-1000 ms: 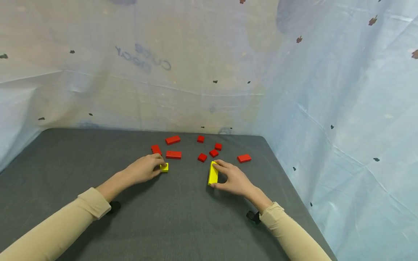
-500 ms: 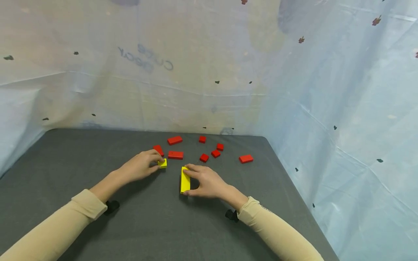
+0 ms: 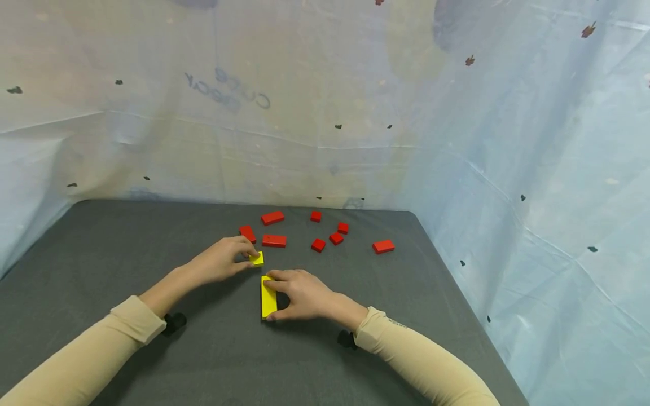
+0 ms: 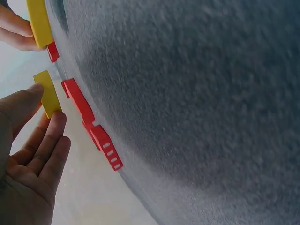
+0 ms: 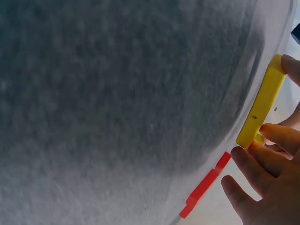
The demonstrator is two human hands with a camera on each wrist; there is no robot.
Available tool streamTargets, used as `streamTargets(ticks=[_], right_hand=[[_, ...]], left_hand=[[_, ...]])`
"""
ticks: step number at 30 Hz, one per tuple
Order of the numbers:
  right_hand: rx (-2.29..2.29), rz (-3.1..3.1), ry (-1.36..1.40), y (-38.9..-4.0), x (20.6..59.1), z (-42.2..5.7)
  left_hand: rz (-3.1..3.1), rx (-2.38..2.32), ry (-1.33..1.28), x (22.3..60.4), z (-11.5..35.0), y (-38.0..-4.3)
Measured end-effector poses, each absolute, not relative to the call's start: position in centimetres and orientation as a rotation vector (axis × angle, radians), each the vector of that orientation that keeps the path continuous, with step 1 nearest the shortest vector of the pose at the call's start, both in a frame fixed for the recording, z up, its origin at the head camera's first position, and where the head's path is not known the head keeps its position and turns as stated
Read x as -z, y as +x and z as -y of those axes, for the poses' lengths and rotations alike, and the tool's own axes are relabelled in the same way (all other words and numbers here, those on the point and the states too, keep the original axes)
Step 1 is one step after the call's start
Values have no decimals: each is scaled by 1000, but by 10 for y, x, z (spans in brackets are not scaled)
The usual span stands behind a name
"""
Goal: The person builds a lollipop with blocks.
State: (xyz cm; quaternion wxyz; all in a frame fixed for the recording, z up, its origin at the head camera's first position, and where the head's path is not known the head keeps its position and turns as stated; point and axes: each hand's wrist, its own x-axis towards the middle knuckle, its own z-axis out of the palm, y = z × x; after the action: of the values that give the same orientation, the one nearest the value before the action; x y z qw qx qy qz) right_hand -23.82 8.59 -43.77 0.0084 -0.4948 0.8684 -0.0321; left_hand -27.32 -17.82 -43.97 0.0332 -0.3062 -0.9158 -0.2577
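Observation:
My left hand [image 3: 222, 261] pinches a small yellow block [image 3: 258, 259] between thumb and fingers; in the left wrist view the block [image 4: 47, 94] is gripped at its ends, raised off the table. My right hand [image 3: 303, 294] holds a longer yellow block [image 3: 269, 298] by its two ends, thumb at the near end and fingers at the far end. This long block [image 5: 261, 103] shows a small dark mark on its side in the right wrist view. It stands just nearer the person than the small block, with a narrow gap between them.
Red oblong blocks [image 3: 274, 241] lie behind the left hand, one of them [image 3: 247, 233] partly behind its fingers. Several small red blocks [image 3: 318, 245] sit at the back middle, and another oblong red block [image 3: 383, 246] at the right. Plastic sheeting [image 3: 304, 101] hangs behind the dark table [image 3: 244, 366].
My right hand has carried the long yellow block leftward and toward the person, close to the small one. The left hand has shifted only slightly, still pinching its block. The red blocks stay put.

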Motion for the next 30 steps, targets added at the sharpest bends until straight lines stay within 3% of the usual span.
streamTargets(ticks=[24, 30], right_hand=[[58, -2746, -1528, -219, 442, -90], [32, -2789, -1630, -210, 438, -97]], left_hand=[[2864, 812, -1029, 445, 164, -272], [2870, 793, -1101, 444, 159, -273]])
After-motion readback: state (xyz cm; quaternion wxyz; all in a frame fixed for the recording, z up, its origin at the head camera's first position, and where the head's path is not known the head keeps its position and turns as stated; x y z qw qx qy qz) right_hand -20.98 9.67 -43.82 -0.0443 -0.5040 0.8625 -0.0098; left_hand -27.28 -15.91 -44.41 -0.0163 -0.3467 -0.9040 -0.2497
